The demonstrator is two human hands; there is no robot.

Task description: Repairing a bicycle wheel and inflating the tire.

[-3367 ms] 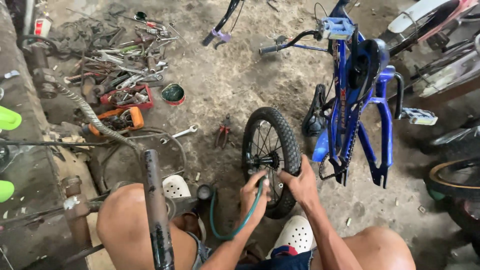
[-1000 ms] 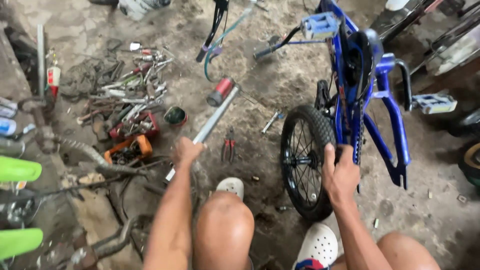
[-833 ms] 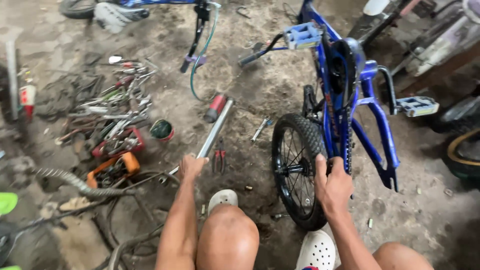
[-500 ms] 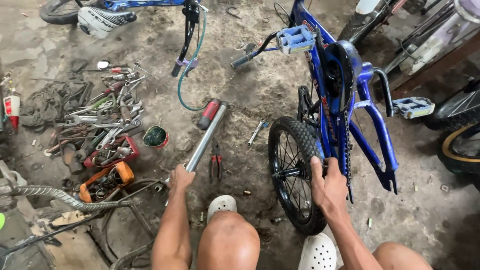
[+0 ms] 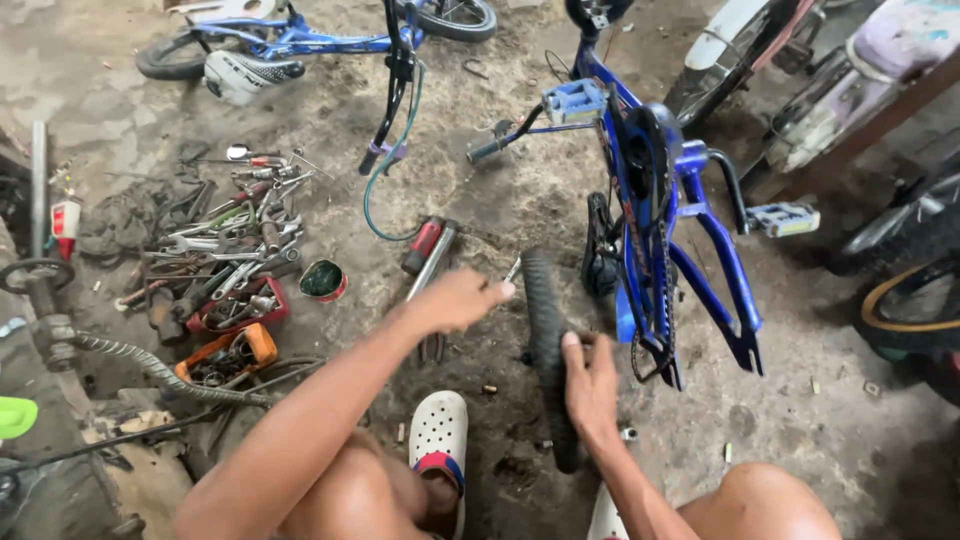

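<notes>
The black bicycle wheel (image 5: 545, 340) stands upright on the dirty concrete floor (image 5: 800, 420), just beside the upturned blue bicycle frame (image 5: 660, 230). The right hand (image 5: 592, 385) is closed around the tyre and steadies it. The left hand (image 5: 460, 298) hangs above the floor near the wheel, fingers loosely curled with nothing clearly in them. Under it lies a silver pump (image 5: 432, 258). Farther left, tools (image 5: 225, 240) lie scattered around a red tray (image 5: 238, 315).
</notes>
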